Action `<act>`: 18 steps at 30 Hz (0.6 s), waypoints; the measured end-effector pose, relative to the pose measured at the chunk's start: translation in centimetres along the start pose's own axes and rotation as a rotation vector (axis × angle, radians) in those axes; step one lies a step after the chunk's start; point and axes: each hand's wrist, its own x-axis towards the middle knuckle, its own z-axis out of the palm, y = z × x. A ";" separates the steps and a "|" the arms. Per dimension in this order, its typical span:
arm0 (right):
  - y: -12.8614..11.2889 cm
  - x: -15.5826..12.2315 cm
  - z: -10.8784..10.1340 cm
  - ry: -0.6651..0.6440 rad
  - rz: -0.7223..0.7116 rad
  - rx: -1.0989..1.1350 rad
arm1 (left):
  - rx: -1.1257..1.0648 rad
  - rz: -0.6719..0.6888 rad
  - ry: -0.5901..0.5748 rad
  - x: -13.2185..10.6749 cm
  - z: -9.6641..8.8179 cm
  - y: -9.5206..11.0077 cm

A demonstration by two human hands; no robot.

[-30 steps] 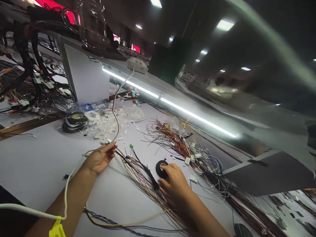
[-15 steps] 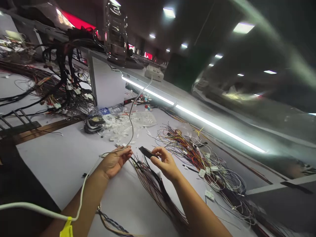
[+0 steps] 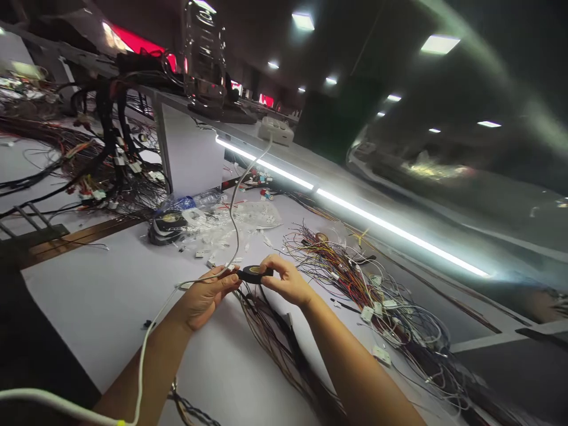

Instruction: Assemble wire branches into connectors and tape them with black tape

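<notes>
1. Since 0.5 s ago, the black tape roll has tipped so its pale core shows, and the right hand has brought it up to the left hand.
2. Left hand: thumb and fingers pinched narrow at the upper end of the wire bundle; the exact grip is partly hidden.
3. White cable runs past that hand.
4. Tape roll: between the 2 hands, its left edge at the left fingertips.
5. Right hand: thumb and fingers closed on the roll's right side.
6. Loose wire heap, farther right, lies on the white table.
</notes>
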 end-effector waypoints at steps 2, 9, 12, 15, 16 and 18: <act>0.1 0.3 0.2 -0.008 0.036 0.030 | 0.070 0.048 0.038 0.2 -0.1 -0.1; 2.2 1.8 3.0 0.072 0.329 0.583 | 0.317 0.196 0.120 0.6 -0.9 1.3; 2.8 2.6 4.9 0.089 0.441 0.779 | 0.567 0.367 0.121 0.2 -0.8 2.1; 2.3 3.1 6.2 0.124 0.458 0.771 | 0.668 0.449 0.134 -0.3 -0.5 2.6; 1.8 3.1 6.5 0.138 0.457 0.690 | 0.662 0.408 0.152 -0.4 -0.3 2.7; 0.7 2.9 6.9 0.180 0.448 0.420 | 0.643 0.247 0.190 -0.5 -0.1 3.0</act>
